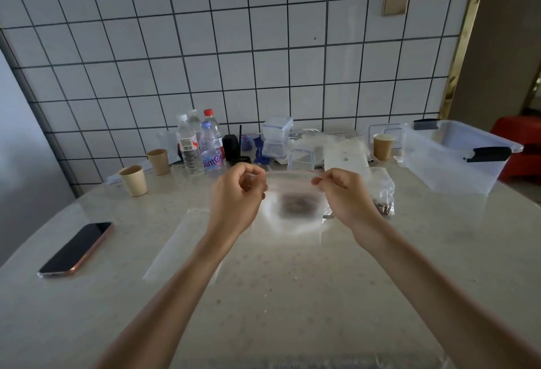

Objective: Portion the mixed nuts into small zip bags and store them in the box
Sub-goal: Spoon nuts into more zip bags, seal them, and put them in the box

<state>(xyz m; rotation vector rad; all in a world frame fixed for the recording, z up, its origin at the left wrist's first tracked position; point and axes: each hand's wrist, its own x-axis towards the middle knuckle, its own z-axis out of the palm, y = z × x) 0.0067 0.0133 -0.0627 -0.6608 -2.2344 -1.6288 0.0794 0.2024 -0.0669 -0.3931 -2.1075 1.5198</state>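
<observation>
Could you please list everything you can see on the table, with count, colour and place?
zip bag: one, clear, blurred dark contents, held up at centre
second bag: one, clear, behind right hand
flat bag: one, clear, under left forearm
box: one, clear, black latches, far right
paper cups: three, tan, two left, one right
bottles: four, clear, back
phone: one, dark, left
table: one, pale
left hand, right hand: fingers pinching the zip bag's top corners

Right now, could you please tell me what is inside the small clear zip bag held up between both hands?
A dark clump, probably nuts, sits low in the small clear zip bag; motion blur hides what kinds.
</observation>
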